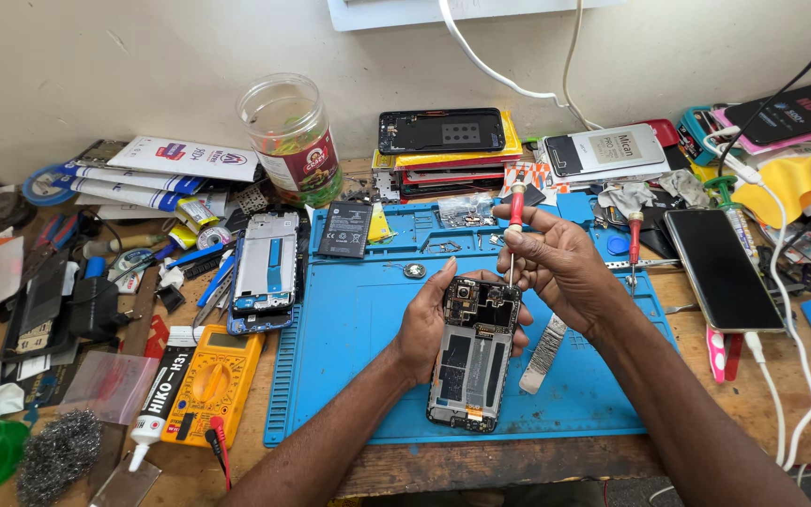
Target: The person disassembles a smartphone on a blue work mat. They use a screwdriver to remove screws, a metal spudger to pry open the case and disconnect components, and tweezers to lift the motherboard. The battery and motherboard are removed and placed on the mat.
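Phone, opened with its back off and its boards bare, sat in the left hand, whose fingers were clamped round its upper left edge, holding it tilted just above the blue mat. At the phone's top edge stood the tip of a screwdriver, its red-and-white handle pinched upright between the fingertips of the right hand, which was closed on it just right of the left hand.

Under the right wrist a small grey tube lay on the mat. Left of the left hand, at the mat's edge, lay a stripped phone frame, and nearer the person a yellow multimeter beside a glue tube on the desk. Right of the right hand a dark phone lay face up with a white cable plugged in. Beyond both hands, against the wall, stood a clear jar and a stack of phone parts.
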